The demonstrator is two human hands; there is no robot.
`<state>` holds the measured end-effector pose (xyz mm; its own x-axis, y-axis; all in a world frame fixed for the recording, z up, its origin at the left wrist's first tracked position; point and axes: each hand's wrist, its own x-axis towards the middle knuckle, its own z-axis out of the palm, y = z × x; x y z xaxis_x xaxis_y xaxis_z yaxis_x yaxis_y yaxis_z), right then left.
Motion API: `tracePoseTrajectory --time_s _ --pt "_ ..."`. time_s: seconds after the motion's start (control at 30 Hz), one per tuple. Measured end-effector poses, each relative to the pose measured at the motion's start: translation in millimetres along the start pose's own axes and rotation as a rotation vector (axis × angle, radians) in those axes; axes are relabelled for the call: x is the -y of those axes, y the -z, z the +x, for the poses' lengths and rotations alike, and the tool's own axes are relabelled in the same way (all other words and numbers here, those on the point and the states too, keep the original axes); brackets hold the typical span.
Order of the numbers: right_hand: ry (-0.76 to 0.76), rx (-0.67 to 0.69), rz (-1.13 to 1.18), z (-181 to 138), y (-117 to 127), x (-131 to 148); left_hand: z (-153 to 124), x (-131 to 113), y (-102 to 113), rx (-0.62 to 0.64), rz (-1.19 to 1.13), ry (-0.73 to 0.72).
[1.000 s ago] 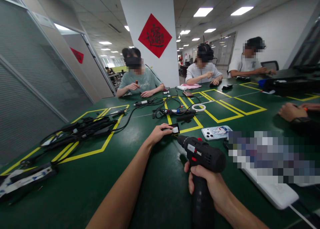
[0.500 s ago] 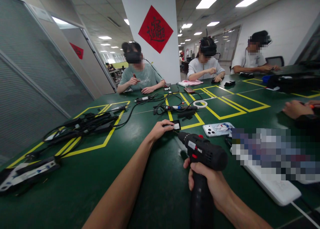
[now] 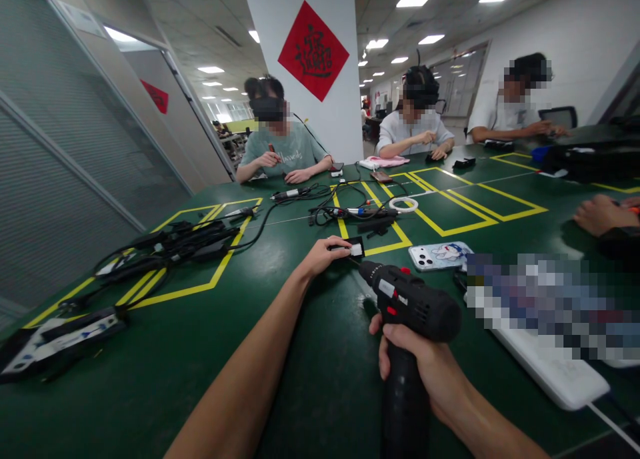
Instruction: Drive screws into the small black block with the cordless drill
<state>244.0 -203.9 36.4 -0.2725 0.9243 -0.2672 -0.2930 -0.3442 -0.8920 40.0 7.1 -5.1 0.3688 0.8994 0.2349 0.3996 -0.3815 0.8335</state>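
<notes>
My left hand (image 3: pixel 324 255) grips a small black part (image 3: pixel 361 241) low over the green table, its fingers closed on the near side. A white block (image 3: pixel 355 250) sits on that part beside my fingertips. My right hand (image 3: pixel 413 344) is wrapped around the handle of a black cordless drill (image 3: pixel 417 302) with red buttons. The drill's chuck (image 3: pixel 369 272) points forward and left at the black part. A thin bit reaches from it to the part's near edge; whether the two touch, I cannot tell.
Cables with black adapters (image 3: pixel 190 245) lie left, and more tools and cords (image 3: pixel 355 213) beyond my left hand. A phone (image 3: pixel 435 256) and a white power bank (image 3: pixel 560 379) are to the right. Across the table sit several people; another person's hand (image 3: pixel 603 213) is at right.
The whole view has shifted slightly. My hands, the drill and the black part keep the same positions relative to each other.
</notes>
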Motion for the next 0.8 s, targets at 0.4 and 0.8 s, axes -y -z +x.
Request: tracePoseTrajectory --time_s 0.4,0.8 --pt "0.014 0.003 0.019 1.0 0.1 -0.9 -0.2 -1.2 1.7 0.014 -0.006 0.005" --pt "-0.006 0.032 0.054 5.4 8.7 -3.3 1.1 5.6 1.0 0.014 -0.023 -0.029"
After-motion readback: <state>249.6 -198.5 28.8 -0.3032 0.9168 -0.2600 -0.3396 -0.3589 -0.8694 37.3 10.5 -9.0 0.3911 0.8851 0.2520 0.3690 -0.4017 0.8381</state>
